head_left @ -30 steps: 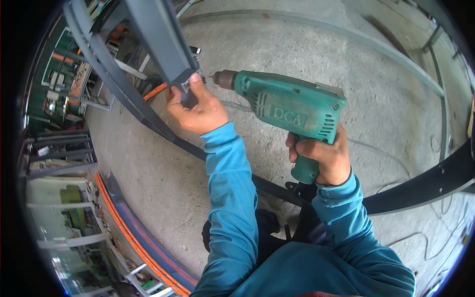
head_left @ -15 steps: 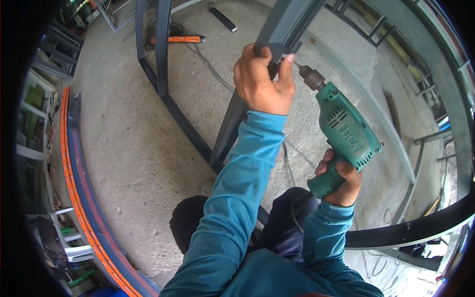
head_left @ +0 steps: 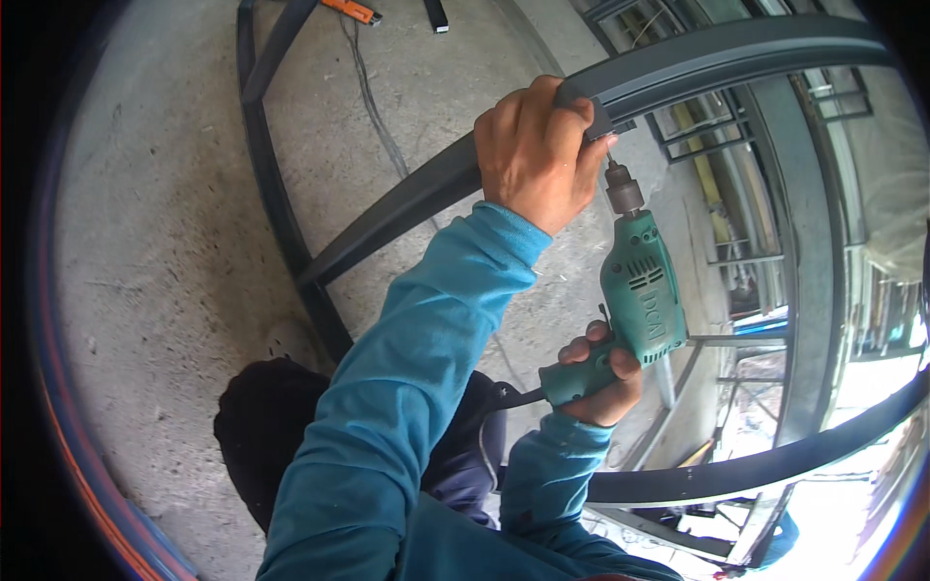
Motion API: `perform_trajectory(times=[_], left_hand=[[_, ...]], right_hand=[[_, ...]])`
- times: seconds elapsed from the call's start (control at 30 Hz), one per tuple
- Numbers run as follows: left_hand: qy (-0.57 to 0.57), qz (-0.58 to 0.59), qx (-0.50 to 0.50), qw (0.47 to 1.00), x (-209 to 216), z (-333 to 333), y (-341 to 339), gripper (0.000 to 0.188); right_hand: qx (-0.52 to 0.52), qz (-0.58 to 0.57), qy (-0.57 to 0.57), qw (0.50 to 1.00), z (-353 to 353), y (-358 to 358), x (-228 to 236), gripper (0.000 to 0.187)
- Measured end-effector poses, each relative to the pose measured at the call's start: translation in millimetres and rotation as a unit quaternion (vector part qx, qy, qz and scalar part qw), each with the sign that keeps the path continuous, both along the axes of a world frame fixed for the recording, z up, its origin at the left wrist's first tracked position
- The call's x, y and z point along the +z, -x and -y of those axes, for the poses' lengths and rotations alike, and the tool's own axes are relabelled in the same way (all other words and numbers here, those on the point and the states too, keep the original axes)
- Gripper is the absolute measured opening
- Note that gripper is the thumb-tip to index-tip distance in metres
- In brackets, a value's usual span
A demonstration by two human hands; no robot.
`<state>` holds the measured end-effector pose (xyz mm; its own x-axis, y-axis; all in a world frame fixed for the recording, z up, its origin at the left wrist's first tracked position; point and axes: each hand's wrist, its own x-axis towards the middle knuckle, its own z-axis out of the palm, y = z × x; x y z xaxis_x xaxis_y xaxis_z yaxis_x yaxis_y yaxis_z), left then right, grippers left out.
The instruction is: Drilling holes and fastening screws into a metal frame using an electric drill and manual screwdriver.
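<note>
My left hand (head_left: 538, 160) is closed round a dark grey metal frame (head_left: 727, 73), where its upper bar meets a slanting leg (head_left: 402, 208). Its thumb presses by a small dark bracket (head_left: 625, 127) that sticks out from the joint. In my right hand (head_left: 605, 382) is a green corded power drill (head_left: 644, 290), gripped by its handle. The drill's chuck (head_left: 623, 189) points up, with the thin bit close to my left thumb and the bracket. Whether the bit touches metal, I cannot tell.
Another dark frame bar (head_left: 276, 184) stands to the left, over the concrete floor (head_left: 174, 242). An orange tool (head_left: 352, 11) and a short dark bar (head_left: 436, 15) lie farther off. Metal racks (head_left: 741, 184) with long stock fill the right. A curved dark bar (head_left: 717, 481) crosses the lower right.
The view has swung to the right and the frame appears tilted flatter. The drill now points more straight up, its bit nearer the bracket. Both hands keep their holds.
</note>
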<state>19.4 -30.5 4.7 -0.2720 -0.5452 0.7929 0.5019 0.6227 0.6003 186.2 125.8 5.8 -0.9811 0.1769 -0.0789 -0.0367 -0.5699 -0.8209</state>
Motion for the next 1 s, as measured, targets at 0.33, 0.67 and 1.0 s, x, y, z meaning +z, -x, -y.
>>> perform_trajectory(times=[0.33, 0.67, 1.0], left_hand=[[-0.008, 0.005, -0.004, 1.0, -4.8, -3.3, 1.2, 0.036], [-0.004, 0.007, -0.009, 1.0, -5.2, -2.7, 3.3, 0.039], [-0.012, 0.012, -0.012, 1.0, -4.2, -3.8, 2.5, 0.039]], right_hand=[[-0.004, -0.017, -0.026, 1.0, 1.5, 2.3, -1.0, 0.047], [0.02, -0.025, -0.018, 0.999, -1.3, 5.8, -4.1, 0.046], [0.037, -0.024, -0.005, 0.999, -10.7, 6.1, -12.0, 0.049]])
